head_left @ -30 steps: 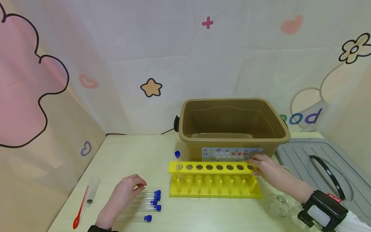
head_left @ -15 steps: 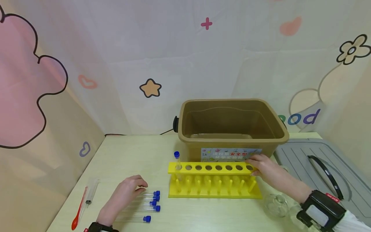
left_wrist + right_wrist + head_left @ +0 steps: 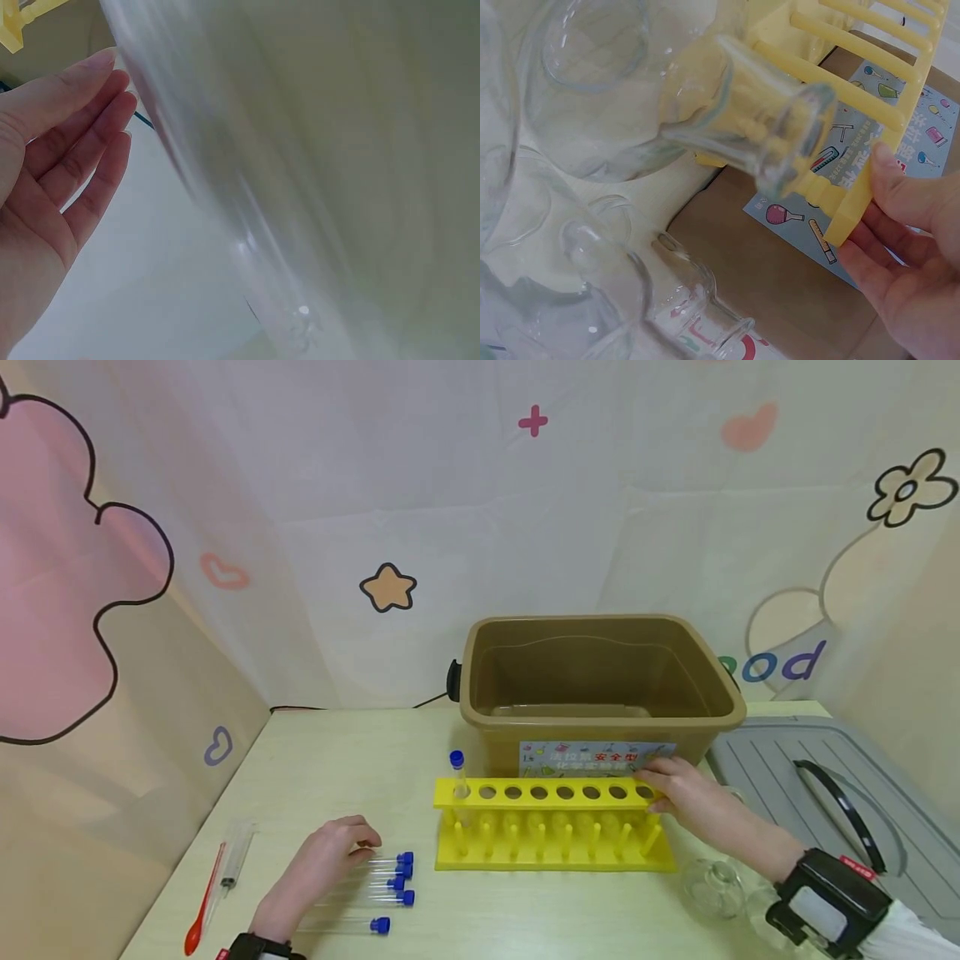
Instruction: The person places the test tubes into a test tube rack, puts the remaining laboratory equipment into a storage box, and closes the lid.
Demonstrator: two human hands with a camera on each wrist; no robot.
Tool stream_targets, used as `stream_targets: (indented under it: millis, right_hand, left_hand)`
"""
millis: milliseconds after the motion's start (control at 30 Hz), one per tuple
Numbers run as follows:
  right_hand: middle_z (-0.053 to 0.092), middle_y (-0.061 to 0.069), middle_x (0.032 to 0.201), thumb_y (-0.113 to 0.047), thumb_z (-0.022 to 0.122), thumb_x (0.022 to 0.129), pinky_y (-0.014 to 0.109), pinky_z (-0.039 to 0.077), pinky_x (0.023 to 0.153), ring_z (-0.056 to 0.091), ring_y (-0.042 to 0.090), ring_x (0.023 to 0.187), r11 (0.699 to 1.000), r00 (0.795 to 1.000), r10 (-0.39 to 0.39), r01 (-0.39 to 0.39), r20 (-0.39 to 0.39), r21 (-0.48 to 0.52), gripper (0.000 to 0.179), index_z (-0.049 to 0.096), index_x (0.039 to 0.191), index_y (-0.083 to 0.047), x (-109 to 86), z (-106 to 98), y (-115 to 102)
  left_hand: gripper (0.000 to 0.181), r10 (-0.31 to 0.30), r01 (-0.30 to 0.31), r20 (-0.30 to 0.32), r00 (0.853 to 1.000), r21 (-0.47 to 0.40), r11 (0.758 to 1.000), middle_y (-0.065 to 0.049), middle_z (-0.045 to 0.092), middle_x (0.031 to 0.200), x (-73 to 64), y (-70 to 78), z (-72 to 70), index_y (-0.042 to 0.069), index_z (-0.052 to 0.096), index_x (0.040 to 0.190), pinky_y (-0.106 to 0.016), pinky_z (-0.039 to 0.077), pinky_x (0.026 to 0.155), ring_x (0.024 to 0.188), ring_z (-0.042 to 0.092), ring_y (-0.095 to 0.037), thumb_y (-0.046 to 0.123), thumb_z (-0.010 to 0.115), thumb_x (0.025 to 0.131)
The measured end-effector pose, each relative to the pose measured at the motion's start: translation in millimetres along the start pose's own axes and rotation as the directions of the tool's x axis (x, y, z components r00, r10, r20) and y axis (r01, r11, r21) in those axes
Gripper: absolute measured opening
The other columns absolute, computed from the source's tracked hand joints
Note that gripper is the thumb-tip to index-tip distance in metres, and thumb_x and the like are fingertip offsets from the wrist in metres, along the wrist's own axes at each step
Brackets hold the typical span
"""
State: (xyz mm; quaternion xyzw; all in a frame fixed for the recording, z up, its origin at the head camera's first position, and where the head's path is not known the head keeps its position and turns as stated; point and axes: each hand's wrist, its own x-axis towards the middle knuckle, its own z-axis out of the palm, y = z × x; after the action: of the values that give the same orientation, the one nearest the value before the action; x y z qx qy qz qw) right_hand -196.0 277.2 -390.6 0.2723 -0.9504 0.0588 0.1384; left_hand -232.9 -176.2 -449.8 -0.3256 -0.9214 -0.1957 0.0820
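Note:
A yellow test tube rack (image 3: pixel 555 865) stands in front of the brown bin; my right hand (image 3: pixel 693 795) pinches the right end of its top bar between thumb and fingers. One blue-capped test tube (image 3: pixel 457 768) stands upright in the leftmost hole. My left hand (image 3: pixel 321 868) hovers over or beside several blue-capped test tubes (image 3: pixel 390 898) lying on the table, its fingers loosely bent. In the left wrist view, a blurred clear glass shape (image 3: pixel 247 225) covers much of the picture, and no object shows between thumb and fingers. Whether the fingertips touch a tube cannot be told.
A brown bin (image 3: pixel 603 724) stands behind the rack, with a grey lid (image 3: pixel 780 760) to its right. Clear glass flasks (image 3: pixel 712 888) stand close to my right forearm. A syringe (image 3: pixel 238 856) and a red spoon (image 3: pixel 197 927) lie at the left.
My left hand has shifted very slightly, near the lying tubes. The right hand keeps its hold on the rack's end; the view itself has drifted a little.

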Motion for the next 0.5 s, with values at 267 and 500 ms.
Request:
stream_targets:
  millis: [267,500]
  right_hand:
    - [0.057,0.014,0.092,-0.003,0.079,0.063,0.037,0.05,0.068,0.055,0.028,0.081,1.0,1.0,0.007,-0.007,-0.001,-0.001,0.036,0.065,0.095,0.004,-0.7,0.1,2.4]
    - [0.057,0.015,0.093,-0.003,0.079,0.063,0.037,0.049,0.07,0.054,0.029,0.082,1.0,1.0,-0.006,0.006,0.007,0.014,0.037,0.064,0.096,0.005,-0.4,0.5,1.7]
  left_hand:
    - [0.016,0.027,-0.027,0.022,0.999,0.011,1.0,0.006,0.058,0.077,2.3,-1.6,-1.6,0.006,0.069,0.08,-0.024,0.048,0.061,0.07,0.056,-0.01,-0.004,0.074,0.068]
    - [0.015,0.07,-0.071,0.039,0.997,0.017,0.997,0.005,0.058,0.077,-0.1,-3.8,1.5,0.005,0.069,0.08,-0.024,0.048,0.062,0.07,0.057,-0.01,-0.002,0.074,0.068]
